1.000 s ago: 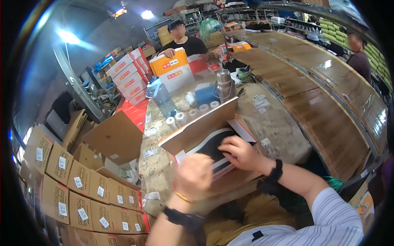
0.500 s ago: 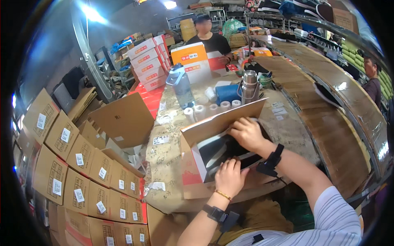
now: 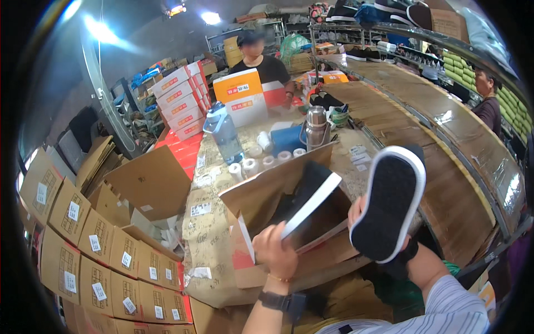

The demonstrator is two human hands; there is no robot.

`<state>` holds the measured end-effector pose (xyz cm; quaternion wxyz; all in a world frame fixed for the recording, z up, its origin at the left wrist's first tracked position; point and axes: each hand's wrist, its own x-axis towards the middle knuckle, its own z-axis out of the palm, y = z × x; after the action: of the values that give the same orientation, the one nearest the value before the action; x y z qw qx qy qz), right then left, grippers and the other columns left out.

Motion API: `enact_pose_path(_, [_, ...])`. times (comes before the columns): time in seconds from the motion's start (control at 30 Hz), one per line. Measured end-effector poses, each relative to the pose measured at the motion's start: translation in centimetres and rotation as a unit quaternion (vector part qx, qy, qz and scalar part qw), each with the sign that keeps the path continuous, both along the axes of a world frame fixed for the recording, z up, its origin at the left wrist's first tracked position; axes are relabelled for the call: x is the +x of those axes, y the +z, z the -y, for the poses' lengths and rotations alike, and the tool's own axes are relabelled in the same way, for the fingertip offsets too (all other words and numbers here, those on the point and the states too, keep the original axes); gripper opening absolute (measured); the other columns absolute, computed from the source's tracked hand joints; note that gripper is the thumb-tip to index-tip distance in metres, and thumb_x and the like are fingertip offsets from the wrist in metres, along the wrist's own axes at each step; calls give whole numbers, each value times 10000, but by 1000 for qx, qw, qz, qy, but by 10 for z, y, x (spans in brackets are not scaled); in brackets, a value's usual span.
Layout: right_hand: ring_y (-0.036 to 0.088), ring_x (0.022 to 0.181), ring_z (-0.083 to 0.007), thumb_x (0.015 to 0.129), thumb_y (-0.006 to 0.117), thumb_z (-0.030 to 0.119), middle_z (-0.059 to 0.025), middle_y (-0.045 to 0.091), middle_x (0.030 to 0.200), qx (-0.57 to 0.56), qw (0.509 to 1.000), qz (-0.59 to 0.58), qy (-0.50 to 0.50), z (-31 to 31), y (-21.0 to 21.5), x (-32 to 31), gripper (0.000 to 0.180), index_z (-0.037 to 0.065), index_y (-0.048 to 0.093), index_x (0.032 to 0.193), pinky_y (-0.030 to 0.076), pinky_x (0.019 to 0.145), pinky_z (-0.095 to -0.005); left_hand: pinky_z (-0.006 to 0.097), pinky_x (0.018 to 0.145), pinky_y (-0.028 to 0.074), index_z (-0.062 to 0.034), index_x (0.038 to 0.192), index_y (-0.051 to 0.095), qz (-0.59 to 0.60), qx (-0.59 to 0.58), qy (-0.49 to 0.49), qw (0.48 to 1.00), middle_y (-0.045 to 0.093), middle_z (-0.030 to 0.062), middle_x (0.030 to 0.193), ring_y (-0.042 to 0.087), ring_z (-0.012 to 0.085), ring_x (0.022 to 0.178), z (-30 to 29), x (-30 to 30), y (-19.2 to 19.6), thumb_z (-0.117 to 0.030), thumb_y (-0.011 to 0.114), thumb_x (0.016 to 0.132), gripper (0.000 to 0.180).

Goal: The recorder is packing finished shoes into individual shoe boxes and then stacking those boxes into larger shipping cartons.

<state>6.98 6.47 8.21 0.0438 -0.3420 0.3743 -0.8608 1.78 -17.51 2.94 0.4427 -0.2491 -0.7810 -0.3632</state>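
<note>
My left hand [image 3: 276,253] grips a black shoe [image 3: 307,197] by one end, its white sole edge slanting up to the right over the open shoebox [image 3: 247,196]. The other black shoe [image 3: 387,205] is raised right of the box, its dark textured sole and white rim turned toward me. My right hand [image 3: 357,212] holds it, mostly hidden behind the sole. Cardboard brown shows inside the box, partly covered by the left shoe. The lid stands up along the far side.
White tape rolls [image 3: 250,166], a blue water bottle [image 3: 224,133] and a metal flask [image 3: 316,127] stand beyond the box. Stacked cartons [image 3: 94,245] line the left; a metal-framed rack [image 3: 409,131] runs along the right. A person [image 3: 261,67] stands across the table, another [image 3: 488,106] far right.
Both hands were down in the box on the shoes. Now each shoe is lifted and tilted, the right one up and out to the right. The view has shifted somewhat.
</note>
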Motion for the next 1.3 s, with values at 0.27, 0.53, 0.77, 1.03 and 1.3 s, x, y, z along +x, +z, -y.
enact_pose_path(0.27, [579, 970, -227, 887, 592, 145, -55, 570, 1091, -77, 898, 355, -250, 17, 39, 65, 399, 44, 485, 1258, 457, 907, -352, 316, 894, 409, -19, 1233, 530, 222, 167, -314, 908, 550, 127, 1088, 529, 244, 1014, -54, 37, 58, -80, 519, 894, 345])
enact_pose_path(0.53, [591, 915, -237, 858, 609, 169, -108, 604, 970, 188, 776, 186, -573, -105, 13, 62, 252, 19, 612, 1060, 477, 805, -359, 369, 705, 489, -139, 995, 629, 226, -330, -69, 914, 641, 76, 897, 621, 265, 841, 12, 17, 12, -216, 662, 771, 240])
enact_pose_path(0.77, [482, 1089, -378, 706, 749, 258, -191, 507, 1178, 678, 391, -25, -622, -134, -89, 51, 511, 108, 600, 1171, 403, 922, -453, 395, 493, 449, -128, 757, 624, 199, -329, -67, 921, 621, 80, 647, 603, 293, 568, 26, -3, 44, -234, 647, 785, 113])
enact_pose_path(1.03, [241, 1322, -419, 621, 829, 351, -201, 248, 1438, 559, 563, -345, -501, -35, 23, 8, 473, 192, 663, 1034, 263, 1073, -466, 380, 548, 456, -113, 718, 631, 166, -340, -137, 915, 614, 70, 633, 609, 265, 580, 19, -26, 111, -207, 667, 760, 109])
enact_pose_path(1.3, [163, 1362, -465, 532, 895, 174, -273, 43, 1482, 470, 595, -327, -564, -29, 80, -53, 646, 173, 570, 1089, 284, 1059, -520, 413, 917, 367, -148, 770, 661, -32, -278, -163, 946, 644, 19, 711, 594, 179, 691, 13, -89, 144, -35, 606, 676, 157])
